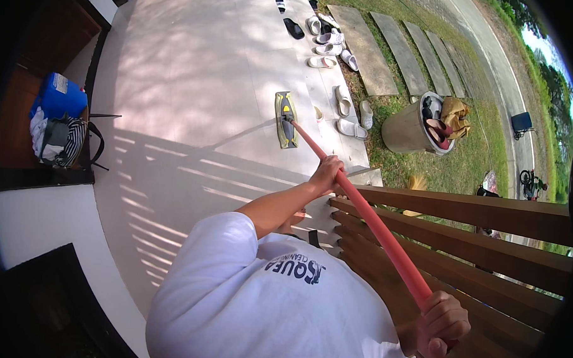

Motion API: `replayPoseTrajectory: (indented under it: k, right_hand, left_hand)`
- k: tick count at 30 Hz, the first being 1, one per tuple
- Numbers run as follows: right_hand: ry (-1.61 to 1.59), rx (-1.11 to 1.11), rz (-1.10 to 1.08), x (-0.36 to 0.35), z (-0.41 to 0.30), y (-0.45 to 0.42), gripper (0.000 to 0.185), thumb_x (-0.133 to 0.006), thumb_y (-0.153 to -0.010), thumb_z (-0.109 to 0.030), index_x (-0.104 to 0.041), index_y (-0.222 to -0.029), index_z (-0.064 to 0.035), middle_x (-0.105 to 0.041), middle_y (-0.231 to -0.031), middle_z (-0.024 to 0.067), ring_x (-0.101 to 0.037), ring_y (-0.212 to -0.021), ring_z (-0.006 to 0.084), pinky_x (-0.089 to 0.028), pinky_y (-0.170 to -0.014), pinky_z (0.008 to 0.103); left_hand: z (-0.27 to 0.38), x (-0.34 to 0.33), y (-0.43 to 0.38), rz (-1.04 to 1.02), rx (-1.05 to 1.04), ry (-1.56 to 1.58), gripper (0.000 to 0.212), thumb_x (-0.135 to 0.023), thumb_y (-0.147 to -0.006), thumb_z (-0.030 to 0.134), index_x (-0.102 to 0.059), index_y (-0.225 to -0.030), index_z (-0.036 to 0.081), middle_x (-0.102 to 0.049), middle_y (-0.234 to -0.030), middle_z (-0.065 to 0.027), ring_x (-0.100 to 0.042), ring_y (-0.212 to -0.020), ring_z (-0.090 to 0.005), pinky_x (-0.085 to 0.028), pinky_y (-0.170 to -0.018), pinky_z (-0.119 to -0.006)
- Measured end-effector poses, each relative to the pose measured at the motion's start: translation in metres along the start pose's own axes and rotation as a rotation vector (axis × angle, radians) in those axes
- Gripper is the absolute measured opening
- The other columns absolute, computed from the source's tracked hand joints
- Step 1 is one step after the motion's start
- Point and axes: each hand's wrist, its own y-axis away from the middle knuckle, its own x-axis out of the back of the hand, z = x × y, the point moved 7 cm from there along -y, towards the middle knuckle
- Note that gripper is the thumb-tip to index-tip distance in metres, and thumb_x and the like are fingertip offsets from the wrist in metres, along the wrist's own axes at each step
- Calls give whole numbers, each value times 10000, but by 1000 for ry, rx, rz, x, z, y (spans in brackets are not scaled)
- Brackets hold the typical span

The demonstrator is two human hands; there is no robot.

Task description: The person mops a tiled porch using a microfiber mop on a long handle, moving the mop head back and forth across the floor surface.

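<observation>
My left hand (328, 173) grips the middle of a pink-red mop pole (377, 220), with the arm stretched forward. Lower right, my right hand (445, 322) is closed around the pole's upper end. The pole slants away to a flat mop head (285, 120), grey with yellow edges, which lies on the pale tiled floor (200, 81). A white clog (319, 115) lies just right of the mop head, with more clogs (351, 128) near the floor's edge.
Brown wooden slats (456, 206) run close along my right side. More shoes (330, 43) line the porch edge. A bin (404, 128) holding shoes and brown paper stands on the grass. At left are a blue plastic container (60, 97) and a striped cloth bag (72, 140).
</observation>
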Motion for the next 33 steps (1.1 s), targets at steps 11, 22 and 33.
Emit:
replayPoseTrajectory:
  k: [11, 22, 33]
  right_hand:
    - [-18, 93, -153, 51, 24, 24, 259, -641, -704, -96, -424, -564, -75, -443, -447, -7, -416, -363, 136, -393, -406, 276]
    - [-478, 625, -185, 89, -76, -33, 283, -608, -805, -156, -448, -572, -145, -440, -468, -63, -438, -381, 46, -346, -412, 194]
    - [-988, 193, -484, -38, 46, -100, 290, -634, -671, -48, -413, -492, -102, -458, -383, -8, -451, -314, 83, -407, -364, 226]
  left_hand:
    - [0, -76, -46, -80, -28, -31, 214, -638, -791, 150, -474, -707, 42, -505, -754, -122, -508, -805, -330, -394, -798, -412]
    - [125, -21, -24, 3, -124, 43, 338, -699, -748, 183, -442, -572, 51, -483, -594, -88, -482, -597, -265, -404, -556, -369]
    - [47, 219, 137, 372, 289, -393, 313, -671, -766, 163, -451, -579, 43, -509, -615, -126, -521, -632, -315, -437, -609, -395]
